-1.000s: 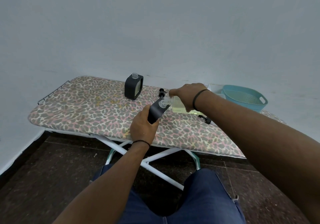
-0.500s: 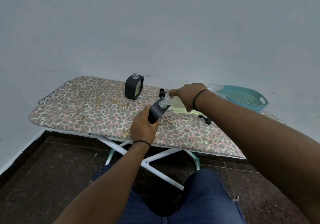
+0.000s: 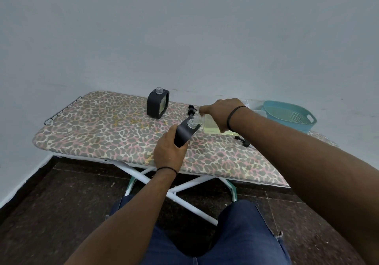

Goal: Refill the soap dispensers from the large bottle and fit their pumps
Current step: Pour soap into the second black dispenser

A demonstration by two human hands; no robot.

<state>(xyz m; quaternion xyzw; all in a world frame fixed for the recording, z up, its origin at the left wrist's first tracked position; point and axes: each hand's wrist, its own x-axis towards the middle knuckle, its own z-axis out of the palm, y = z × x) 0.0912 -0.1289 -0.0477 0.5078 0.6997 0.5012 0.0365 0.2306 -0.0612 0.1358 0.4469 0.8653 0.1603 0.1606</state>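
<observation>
Left hand: the left hand (image 3: 169, 152) was clenched round the lower part of a black dispenser (image 3: 185, 132) and held it tilted, its clear open neck pointing up and to the right, above the near half of the ironing board (image 3: 98, 129).

Right hand: the right hand (image 3: 220, 112) grasped the large bottle (image 3: 208, 123) from above, fingers curled round its body (most of the bottle was hidden under the hand).

Large bottle: clear, with pale yellow-green liquid inside, tipped toward the left so that its mouth met the neck of the held dispenser. I could not tell if liquid was running.

Second dispenser: another black dispenser (image 3: 158, 102) stood upright near the far edge of the board, about the middle of its length, with its clear neck open and no pump on it. It was well apart from both hands.

Pumps: one black pump (image 3: 191, 111) lay behind the held dispenser, toward the far edge; another black pump (image 3: 242, 142) lay on the board just under the right wrist, nearer to the right end.

Basket: a teal basket (image 3: 291, 117) with a perforated bottom sat at the far right corner of the board, with something white just beside it on the left (too hidden to name).

Board: leopard-print cover, white crossed legs on a dark floor (image 3: 61, 203), standing against a pale wall (image 3: 184, 39).

Person: seated, knees in blue jeans (image 3: 235, 234) in front of the near edge; a thin dark band on each wrist.
</observation>
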